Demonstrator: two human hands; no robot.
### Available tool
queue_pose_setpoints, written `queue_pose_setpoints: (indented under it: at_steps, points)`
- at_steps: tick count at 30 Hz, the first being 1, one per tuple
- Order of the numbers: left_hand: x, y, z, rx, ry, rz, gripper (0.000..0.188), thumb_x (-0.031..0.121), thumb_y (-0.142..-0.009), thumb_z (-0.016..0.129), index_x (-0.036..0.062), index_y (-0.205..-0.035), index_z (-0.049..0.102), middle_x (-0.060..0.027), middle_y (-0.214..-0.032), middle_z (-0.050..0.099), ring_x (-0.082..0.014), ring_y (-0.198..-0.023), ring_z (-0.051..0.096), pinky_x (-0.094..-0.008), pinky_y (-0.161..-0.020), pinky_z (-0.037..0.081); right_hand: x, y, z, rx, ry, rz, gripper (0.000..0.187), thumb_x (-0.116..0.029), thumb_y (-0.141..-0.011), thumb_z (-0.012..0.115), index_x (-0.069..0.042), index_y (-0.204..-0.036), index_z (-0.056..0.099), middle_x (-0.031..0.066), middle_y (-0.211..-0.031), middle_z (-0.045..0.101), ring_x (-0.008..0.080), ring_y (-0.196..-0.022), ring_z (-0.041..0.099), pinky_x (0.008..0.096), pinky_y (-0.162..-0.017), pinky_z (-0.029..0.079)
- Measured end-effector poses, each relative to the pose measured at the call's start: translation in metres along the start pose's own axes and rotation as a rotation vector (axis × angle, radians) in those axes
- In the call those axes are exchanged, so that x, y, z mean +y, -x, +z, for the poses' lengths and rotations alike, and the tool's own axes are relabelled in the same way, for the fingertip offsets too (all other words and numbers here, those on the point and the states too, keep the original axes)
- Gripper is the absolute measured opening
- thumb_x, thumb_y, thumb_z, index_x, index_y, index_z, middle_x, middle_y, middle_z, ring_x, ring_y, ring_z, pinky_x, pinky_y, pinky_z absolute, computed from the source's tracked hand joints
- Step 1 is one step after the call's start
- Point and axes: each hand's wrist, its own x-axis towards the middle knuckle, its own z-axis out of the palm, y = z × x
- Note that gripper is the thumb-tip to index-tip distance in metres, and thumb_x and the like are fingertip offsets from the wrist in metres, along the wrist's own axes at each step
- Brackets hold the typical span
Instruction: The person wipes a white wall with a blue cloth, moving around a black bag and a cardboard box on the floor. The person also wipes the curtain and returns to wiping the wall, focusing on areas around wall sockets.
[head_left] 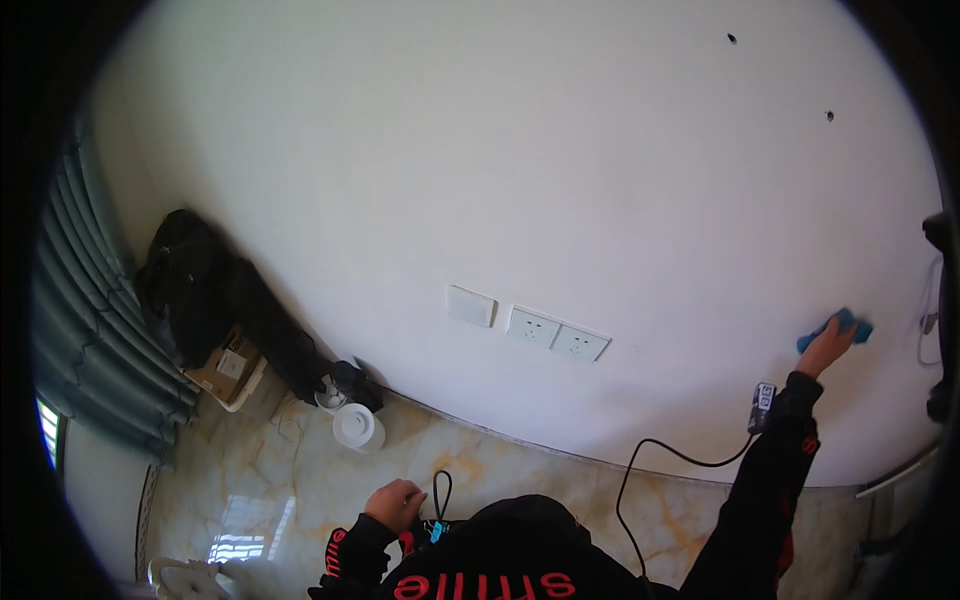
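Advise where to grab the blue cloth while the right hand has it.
Probably pinch the left end of the blue cloth, coming from the left: that end sticks out past the right hand, which covers part of the bunched cloth.

blue cloth [848,320], white wall [520,200], gold-veined floor [335,480], grey-blue curtain [92,310]

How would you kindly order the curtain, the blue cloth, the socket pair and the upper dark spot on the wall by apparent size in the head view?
1. Curtain
2. Socket pair
3. Blue cloth, judged by what shows, as the right hand covers part
4. Upper dark spot
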Motion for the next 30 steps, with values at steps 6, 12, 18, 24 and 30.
queue_pose_setpoints:
  at_steps: [6, 12, 18, 24, 30]
  points:
    - [0.004, 0.001, -0.004, -0.029, 0.001, 0.051, 0.015, 0.019, -0.086, 0.063, 0.004, -0.087, 0.065, -0.0141, -0.082, 0.064, -0.0321, -0.077, 0.062, -0.0393, -0.069, 0.05, 0.047, 0.116, -0.027, -0.164, 0.294, -0.054, 0.049, -0.017, -0.09, 0.05, 0.004, -0.134, 0.048, 0.0317, -0.132, 0.046, 0.0451, -0.12, 0.045, 0.0473, -0.104, 0.036]
    - [-0.016, -0.003, -0.016, -0.079, -0.008, 0.008, 0.022, 0.028, -0.088, 0.06, 0.0063, -0.086, 0.065, -0.0131, -0.084, 0.063, -0.0329, -0.081, 0.062, -0.0413, -0.072, 0.049, -0.053, 0.203, 0.019, -0.134, 0.19, 0.01, 0.037, -0.012, -0.087, 0.06, -0.003, -0.123, 0.058, 0.0205, -0.113, 0.055, 0.0382, -0.104, 0.053, 0.0447, -0.089, 0.044]
    - [-0.062, 0.008, -0.041, 0.015, 0.078, 0.008, 0.016, 0.019, -0.086, 0.063, 0.0035, -0.086, 0.064, -0.0139, -0.082, 0.063, -0.032, -0.075, 0.062, -0.0388, -0.067, 0.05, -0.215, 0.268, 0.098, -0.332, -0.083, -0.274, 0.034, -0.004, -0.08, 0.063, -0.002, -0.113, 0.057, 0.0172, -0.109, 0.055, 0.038, -0.108, 0.05, 0.0459, -0.096, 0.039]
    - [-0.117, 0.029, -0.066, 0.19, 0.164, -0.072, 0.014, 0.017, -0.085, 0.065, 0.0035, -0.082, 0.063, -0.013, -0.075, 0.061, -0.0317, -0.068, 0.06, -0.0392, -0.061, 0.047, -0.345, 0.359, 0.183, -0.507, -0.207, -0.531, 0.037, 0.005, -0.075, 0.061, -0.007, -0.11, 0.061, 0.0161, -0.104, 0.053, 0.0357, -0.102, 0.053, 0.0436, -0.088, 0.044]
    - [-0.164, 0.054, -0.091, 0.223, 0.186, -0.222, 0.011, 0.011, -0.084, 0.067, 0.0016, -0.08, 0.062, -0.0123, -0.074, 0.062, -0.0285, -0.065, 0.06, -0.0369, -0.058, 0.046, -0.446, 0.449, 0.26, -0.78, -0.418, -0.807, 0.02, -0.002, -0.078, 0.061, -0.008, -0.097, 0.062, 0.0106, -0.096, 0.054, 0.0293, -0.089, 0.054, 0.0383, -0.076, 0.046]
